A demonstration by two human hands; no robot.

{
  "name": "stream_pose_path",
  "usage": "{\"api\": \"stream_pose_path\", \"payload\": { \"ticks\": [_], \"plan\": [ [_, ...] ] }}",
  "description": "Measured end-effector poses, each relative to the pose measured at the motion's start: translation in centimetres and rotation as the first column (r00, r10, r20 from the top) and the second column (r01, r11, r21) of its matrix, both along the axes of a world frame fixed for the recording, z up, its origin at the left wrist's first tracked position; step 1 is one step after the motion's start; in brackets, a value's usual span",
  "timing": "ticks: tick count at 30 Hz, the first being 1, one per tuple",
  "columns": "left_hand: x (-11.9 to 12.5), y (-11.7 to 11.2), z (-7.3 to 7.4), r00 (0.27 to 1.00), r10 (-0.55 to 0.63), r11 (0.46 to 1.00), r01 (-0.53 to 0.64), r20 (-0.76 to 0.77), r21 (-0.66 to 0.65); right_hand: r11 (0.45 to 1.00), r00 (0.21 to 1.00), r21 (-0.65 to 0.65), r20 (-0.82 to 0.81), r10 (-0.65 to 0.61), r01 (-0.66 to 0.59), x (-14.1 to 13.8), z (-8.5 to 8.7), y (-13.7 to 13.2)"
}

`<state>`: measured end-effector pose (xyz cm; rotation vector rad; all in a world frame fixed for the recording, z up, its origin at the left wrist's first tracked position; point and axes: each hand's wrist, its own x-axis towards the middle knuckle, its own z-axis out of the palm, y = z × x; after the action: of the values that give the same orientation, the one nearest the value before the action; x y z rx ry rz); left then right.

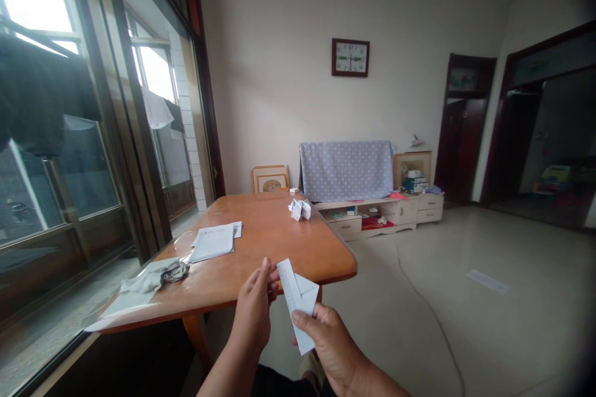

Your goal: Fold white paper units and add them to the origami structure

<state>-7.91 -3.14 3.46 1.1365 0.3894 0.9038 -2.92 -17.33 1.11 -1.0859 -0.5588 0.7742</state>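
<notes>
A crumpled grey cloth [153, 279] is lying near the tabletop's [279, 242] left edge, at about 9 o'clock from the hands, and a small stack of printed sheets [213, 243] is resting just beside it, toward 10 o'clock. The left hand [254, 313] is rising from below the table's near edge, its fingers [264, 276] pressed together and upright, their tips meeting the left edge of a folded white paper [295, 304]. The paper is standing tilted between both hands, just past the tabletop's near corner, with a triangular flap folded across its long strip. The right hand [333, 341] is gripping it from the lower right, its thumb [303, 321] lying across the front and pinching the sheet against fingers hidden behind it. Farther off at about 12 o'clock, a loose pile of folded paper [299, 209] is sitting on the tabletop's far end. Toward 1 o'clock, a cream TV cabinet [377, 214] is standing against the wall, draped with a polka-dot cloth [346, 170].
</notes>
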Motion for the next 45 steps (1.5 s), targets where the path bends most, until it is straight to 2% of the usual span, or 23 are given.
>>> {"api": "stream_pose_path", "payload": {
  "ticks": [3, 5, 8, 13, 15, 17, 20, 23, 26, 32, 45],
  "plan": [
    [-0.1, -2.1, -1.2, 0.982, -0.177, 0.983, 0.18, -0.066, 0.041, 1.0, 1.0, 0.009, 0.014, -0.012, 0.012, 0.6, 0.6, 0.6],
    [0.0, -2.9, -1.7, 0.973, -0.222, 0.974, 0.224, -0.068, 0.026, 1.0, 0.999, -0.008, 0.047, -0.011, 0.011, 0.9, 0.7, 0.8],
    [0.2, -2.5, -1.9, 0.98, -0.192, 0.981, 0.193, -0.046, 0.023, 0.998, 0.994, -0.066, 0.108, 0.006, 0.002, 0.8, 0.1, 0.6],
    [-0.1, 0.2, -1.6, 0.999, -0.041, 0.999, 0.041, -0.022, 0.029, 0.978, 0.986, -0.201, 0.138, 0.091, -0.062, 0.3, -1.7, -0.7],
    [-0.5, 0.8, -1.3, 1.0, -0.016, 1.0, 0.017, -0.025, 0.027, 0.973, 0.987, -0.224, 0.134, 0.092, -0.06, 0.5, -2.1, -1.2],
    [-0.9, 0.7, -0.9, 0.998, -0.039, 0.998, 0.041, -0.054, 0.042, 0.981, 0.99, -0.194, 0.137, 0.013, 0.014, 1.1, -1.8, -1.4],
    [-1.3, -0.7, -0.4, 0.985, -0.108, 0.99, 0.119, -0.133, 0.081, 0.987, 0.983, -0.09, 0.144, -0.116, 0.13, 2.2, -0.5, -1.2],
    [-1.3, -2.4, -0.3, 0.966, -0.178, 0.973, 0.201, -0.19, 0.112, 0.991, 0.975, -0.029, 0.181, -0.125, 0.132, 2.9, 0.8, -0.8],
    [-1.2, -3.2, -0.3, 0.95, -0.216, 0.959, 0.25, -0.226, 0.133, 0.991, 0.969, 0.005, 0.206, -0.134, 0.135, 3.1, 1.3, -0.6],
    [-1.6, -3.2, 0.2, 0.986, -0.076, 0.983, 0.099, -0.15, 0.154, 0.985, 0.95, 0.013, 0.261, -0.17, 0.173, 3.3, 0.8, -1.0],
    [-1.9, -3.2, 0.7, 0.991, -0.054, 0.983, 0.075, -0.124, 0.17, 0.985, 0.897, 0.042, 0.408, -0.169, 0.167, 3.4, 0.8, -1.4]
  ]
}}
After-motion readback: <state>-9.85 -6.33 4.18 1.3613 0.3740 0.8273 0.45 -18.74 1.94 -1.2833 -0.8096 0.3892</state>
